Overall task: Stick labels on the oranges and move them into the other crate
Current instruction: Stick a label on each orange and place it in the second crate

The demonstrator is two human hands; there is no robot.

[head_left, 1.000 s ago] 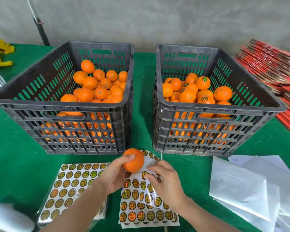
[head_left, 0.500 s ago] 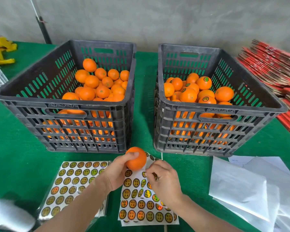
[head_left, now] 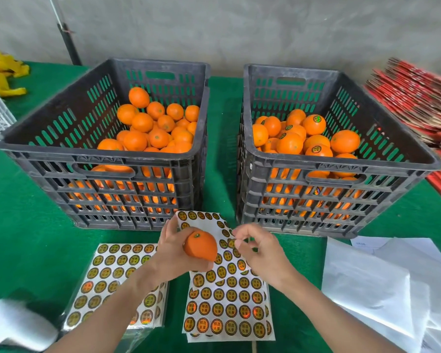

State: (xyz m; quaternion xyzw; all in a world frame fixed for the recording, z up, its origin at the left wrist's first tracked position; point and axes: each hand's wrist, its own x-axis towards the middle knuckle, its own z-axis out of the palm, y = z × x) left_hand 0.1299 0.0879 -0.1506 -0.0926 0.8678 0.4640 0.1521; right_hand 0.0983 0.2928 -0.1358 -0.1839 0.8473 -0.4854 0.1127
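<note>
The left hand [head_left: 175,253] and right hand [head_left: 262,253], over the label sheets [head_left: 229,309], are bare. Both forearms [head_left: 107,309] are bare skin all the way to the lower edge of the view.

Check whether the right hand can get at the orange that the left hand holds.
Probably yes. The right hand, fingers pinched together, is just beside the orange. The left hand holds it above the label sheet, with its near side bare and nothing between them.

Fruit-packing workshop: crates [head_left: 107,159], sticker sheets [head_left: 229,301]
</note>
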